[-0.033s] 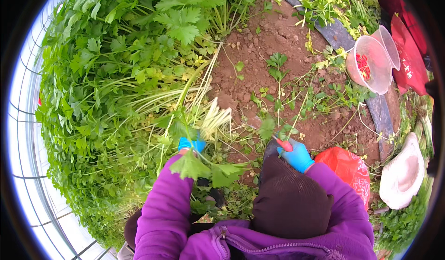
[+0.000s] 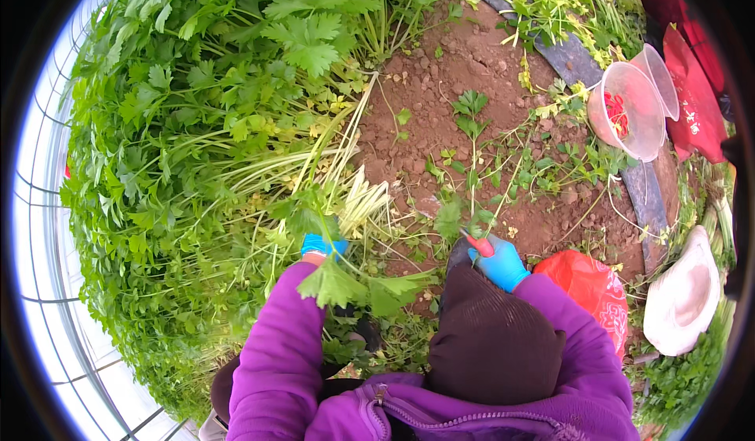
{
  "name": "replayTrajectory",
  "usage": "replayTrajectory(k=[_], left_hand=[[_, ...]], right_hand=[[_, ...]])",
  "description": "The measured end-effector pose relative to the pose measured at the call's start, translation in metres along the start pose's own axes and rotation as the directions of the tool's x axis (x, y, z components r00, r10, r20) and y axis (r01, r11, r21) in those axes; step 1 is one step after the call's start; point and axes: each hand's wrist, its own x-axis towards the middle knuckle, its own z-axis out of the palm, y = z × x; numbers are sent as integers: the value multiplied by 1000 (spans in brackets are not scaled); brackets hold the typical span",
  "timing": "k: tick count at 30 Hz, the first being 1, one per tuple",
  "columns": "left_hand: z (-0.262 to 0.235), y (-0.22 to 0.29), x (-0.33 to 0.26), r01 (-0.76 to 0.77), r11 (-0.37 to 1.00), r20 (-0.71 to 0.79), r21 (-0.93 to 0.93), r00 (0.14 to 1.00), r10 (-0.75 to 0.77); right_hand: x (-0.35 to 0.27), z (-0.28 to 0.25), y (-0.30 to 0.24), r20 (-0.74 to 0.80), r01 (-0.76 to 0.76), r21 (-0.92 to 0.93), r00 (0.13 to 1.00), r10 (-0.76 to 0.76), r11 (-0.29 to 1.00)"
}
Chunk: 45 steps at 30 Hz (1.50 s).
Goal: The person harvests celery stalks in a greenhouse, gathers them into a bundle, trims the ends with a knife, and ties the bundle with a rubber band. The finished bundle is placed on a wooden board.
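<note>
Left blue-gloved hand (image 2: 322, 246), 8 o'clock of centre, grasping pale-stemmed, green-leaved celery bunch (image 2: 365, 205); stem ends toward 1 o'clock. Right blue-gloved hand (image 2: 505, 268), 4 o'clock, clenched round red-handled tool (image 2: 481, 246), pointing 10 o'clock.

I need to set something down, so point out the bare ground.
Largest: brown soil between the celery bed and the upper dark strip, beyond the leafy sprig. Smaller, with stray stems: soil just beyond the red plastic bag. Crowded: around the left hand, amid celery stalks.

Brown soil (image 2: 421, 87) (rather crumbly) carries scattered leafy sprigs (image 2: 602, 158).
</note>
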Motion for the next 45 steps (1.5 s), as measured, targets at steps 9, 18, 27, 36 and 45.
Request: replayTrajectory(k=[9, 18, 27, 36, 45], left_hand=[[84, -13, 11, -171, 978, -404, 117, 892, 204], [72, 0, 27, -122, 991, 152, 59, 982, 111], [15, 29, -7, -170, 985, 474, -2, 867, 150], [87, 5, 47, -417, 714, -170, -562, 903, 394], [-24, 69, -16, -112, 626, 71, -772, 963, 259]], right_hand=[[-1, 2, -29, 6, -61, -16, 998, 61, 998], [52, 30, -47, -6, 172, -75, 985, -173, 982], [39, 27, -5, 44, 62, 37, 997, -63, 997], [12, -13, -15, 355, -423, 661, 904, 238, 619], [-22, -49, -94, -209, 278, 865, 956, -204, 418]])
